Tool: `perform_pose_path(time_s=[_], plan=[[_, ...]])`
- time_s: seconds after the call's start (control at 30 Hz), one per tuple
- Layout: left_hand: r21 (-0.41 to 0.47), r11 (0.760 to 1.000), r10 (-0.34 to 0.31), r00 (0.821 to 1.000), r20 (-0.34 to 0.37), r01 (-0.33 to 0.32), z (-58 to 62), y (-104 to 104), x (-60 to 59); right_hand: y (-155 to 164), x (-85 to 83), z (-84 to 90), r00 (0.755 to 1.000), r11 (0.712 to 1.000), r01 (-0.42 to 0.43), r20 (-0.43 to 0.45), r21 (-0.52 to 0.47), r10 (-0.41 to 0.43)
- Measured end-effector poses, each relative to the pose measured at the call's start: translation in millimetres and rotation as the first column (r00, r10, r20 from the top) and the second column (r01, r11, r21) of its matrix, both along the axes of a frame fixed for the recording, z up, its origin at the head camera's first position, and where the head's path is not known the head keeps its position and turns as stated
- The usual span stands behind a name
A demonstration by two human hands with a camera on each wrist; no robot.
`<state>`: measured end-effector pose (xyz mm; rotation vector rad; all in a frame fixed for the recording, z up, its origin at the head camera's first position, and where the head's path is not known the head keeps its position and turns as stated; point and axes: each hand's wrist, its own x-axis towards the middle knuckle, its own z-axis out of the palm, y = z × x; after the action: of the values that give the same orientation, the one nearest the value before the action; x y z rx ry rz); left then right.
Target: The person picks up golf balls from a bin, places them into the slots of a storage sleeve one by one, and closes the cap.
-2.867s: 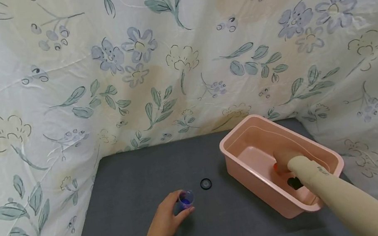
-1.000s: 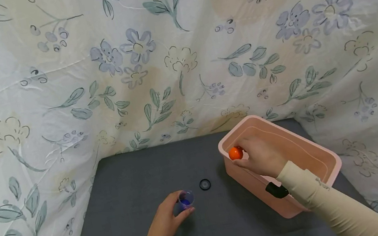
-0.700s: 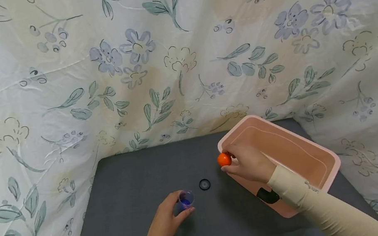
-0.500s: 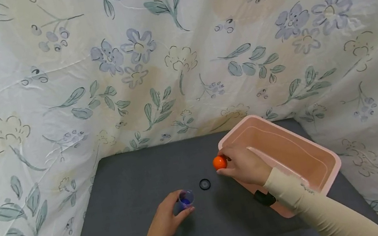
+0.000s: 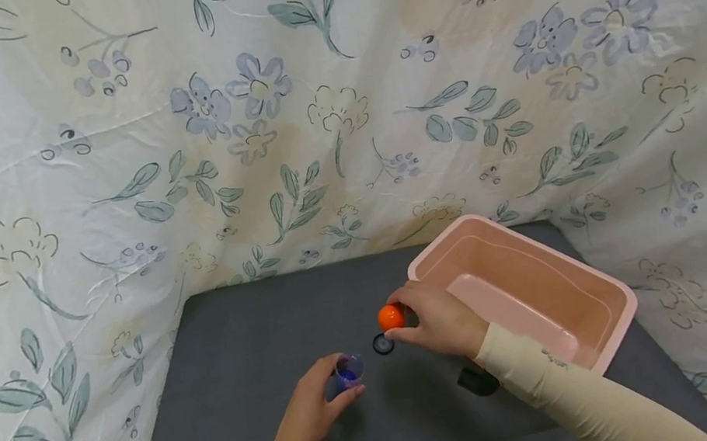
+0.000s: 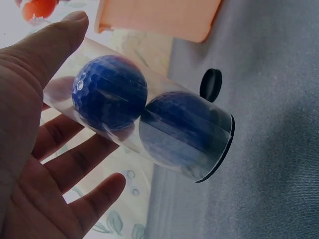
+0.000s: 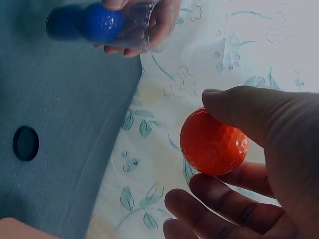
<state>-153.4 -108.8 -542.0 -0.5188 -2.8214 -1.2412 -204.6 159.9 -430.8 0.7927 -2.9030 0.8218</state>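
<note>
Two hands work beside the pink tub [image 5: 612, 301]. Right hand [image 5: 438, 320] pinches an orange ball [image 5: 389, 317] in its fingertips, just left of the tub's near corner, above a black cap [image 5: 383, 344]. Further left, left hand [image 5: 309, 413] grips a clear tube [image 6: 149, 124] standing on the grey table [image 5: 239, 335], holding two blue balls [image 6: 109, 97].

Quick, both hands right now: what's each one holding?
Left hand: grips the clear tube with two blue balls inside.
Right hand: pinches the orange ball.
</note>
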Motion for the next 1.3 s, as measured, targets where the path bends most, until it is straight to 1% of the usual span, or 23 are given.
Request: perform_pose_path(time_s=[0.07,0.2,0.43,0.5,0.57,0.73,0.9,1.03,1.2,1.3], plan=[[-0.001,1.0,-0.001,1.0,-0.006,0.001,-0.9,-0.2,-0.6,-3.7,0.1,0.1,1.0,1.0,0.005,0.015,-0.001,-0.005],[-0.006,1.0,-0.007,1.0,-0.012,0.007,-1.9,-0.8,-0.6,-11.7,0.9,0.5,1.0,1.0,0.001,0.016,0.0,-0.001],[0.013,1.0,-0.019,1.0,-0.017,0.019,-2.6,-2.8,1.0,-26.3,5.8,2.7,0.998,0.998,-0.057,-0.024,0.03,0.058],[0.023,0.999,-0.022,1.0,-0.018,0.022,-2.5,-3.2,1.5,-29.8,7.2,2.0,0.996,0.997,-0.079,-0.035,0.023,0.079],[0.033,0.999,-0.023,1.0,-0.019,0.024,-2.5,-3.5,2.0,-32.7,8.7,0.3,0.994,0.995,-0.1,-0.037,-0.006,0.1],[0.047,0.999,-0.021,1.0,-0.022,0.022,-2.0,-4.8,2.9,-39.3,12.3,-9.8,0.99,0.987,-0.139,-0.021,-0.086,0.138],[0.037,0.999,-0.017,0.999,-0.03,0.018,-0.9,-5.6,2.5,-45.4,15.9,-21.2,0.989,0.984,-0.148,-0.029,-0.103,0.146],[0.032,0.999,-0.015,0.999,-0.039,0.016,-0.7,-5.8,2.1,-50.6,18.8,-29.1,0.99,0.977,-0.142,-0.021,-0.161,0.141],[0.039,0.999,-0.008,0.999,-0.036,0.009,-0.2,-5.0,2.8,-56.4,23.5,-45.8,0.993,0.961,-0.11,0.015,-0.255,0.117],[0.023,1.0,0.003,0.999,-0.038,-0.003,1.0,-4.8,3.6,-59.3,26.4,-54.2,0.994,0.951,-0.093,0.03,-0.294,0.106]])
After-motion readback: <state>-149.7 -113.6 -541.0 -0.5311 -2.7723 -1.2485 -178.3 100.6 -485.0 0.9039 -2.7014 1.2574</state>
